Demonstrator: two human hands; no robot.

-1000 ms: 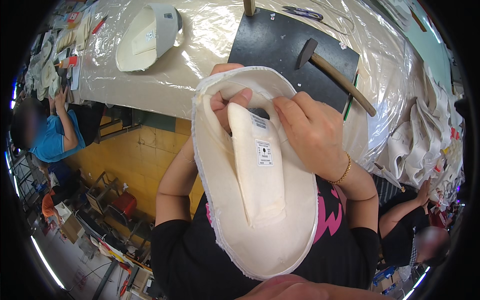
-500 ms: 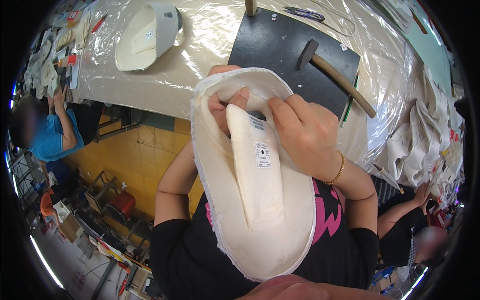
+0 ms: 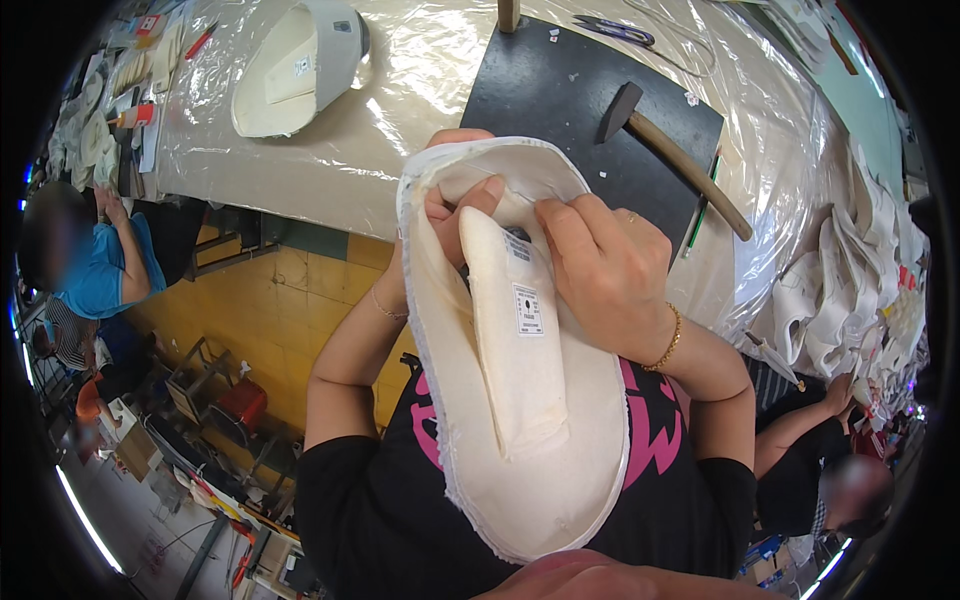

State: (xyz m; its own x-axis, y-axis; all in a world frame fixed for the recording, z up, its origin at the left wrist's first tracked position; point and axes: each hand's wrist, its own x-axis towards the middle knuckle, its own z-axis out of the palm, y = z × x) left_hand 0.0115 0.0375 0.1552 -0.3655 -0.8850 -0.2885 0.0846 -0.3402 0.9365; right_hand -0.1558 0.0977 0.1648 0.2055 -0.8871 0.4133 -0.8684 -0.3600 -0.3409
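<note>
Take the black mat (image 3: pixel 535 100) as your landmark. You hold the white shoe piece (image 3: pixel 560 500) on the near side of the mat, its far rim covering the mat's near left part in view and its other end close to your chest. Your left hand (image 3: pixel 462 215) wraps the wall at that far rim, thumb inside and some fingers outside. Your right hand (image 3: pixel 612 275) has thumb and fingertips pinched at the inner wall; exactly what they pinch is too hidden to tell. A padded tongue (image 3: pixel 515 395) lies inside.

Left of the mat, a stretch of plastic-covered tabletop (image 3: pixel 410 60) opens toward the second shoe piece (image 3: pixel 300 75). The tabletop's near edge runs left from the mat, with yellow floor (image 3: pixel 300 330) below. On the mat, bare surface shows left of the hammer (image 3: pixel 690 170), whose handle sticks out past the right edge.

Count two hands, two whole shoe pieces, one hammer, one green pencil (image 3: pixel 702 205) along the mat's right edge, and one pair of scissors (image 3: pixel 613 30) just beyond its far edge. Farther right of the mat is a pile of white pieces (image 3: pixel 835 285), too overlapped to count.
</note>
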